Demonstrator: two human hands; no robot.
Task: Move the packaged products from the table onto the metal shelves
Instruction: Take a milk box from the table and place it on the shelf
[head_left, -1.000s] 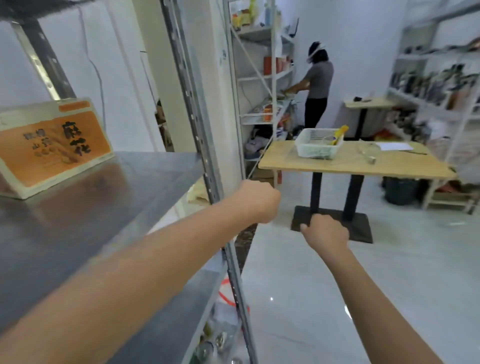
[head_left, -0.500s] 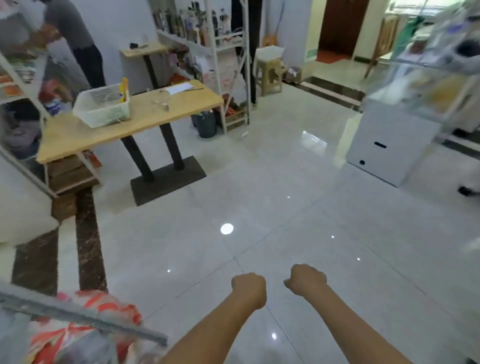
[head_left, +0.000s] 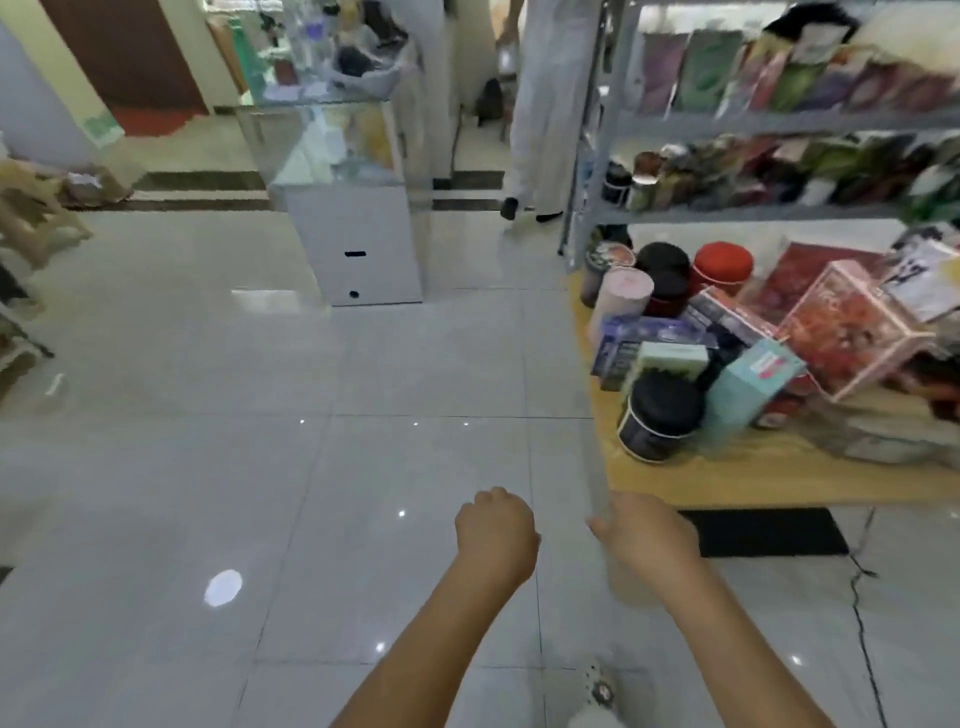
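Packaged products (head_left: 753, 353) on table (head_left: 727, 480); shelves (head_left: 779, 124) behind.

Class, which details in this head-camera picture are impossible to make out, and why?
Head view only:
Right hand: fingers smeared by motion blur, so open or curled is unclear.
Black jar on the table: label blurred, unreadable.
Metal shelves: cut off by the right edge; packets too blurred to identify.
Person in white: cut off above the waist by the top edge.
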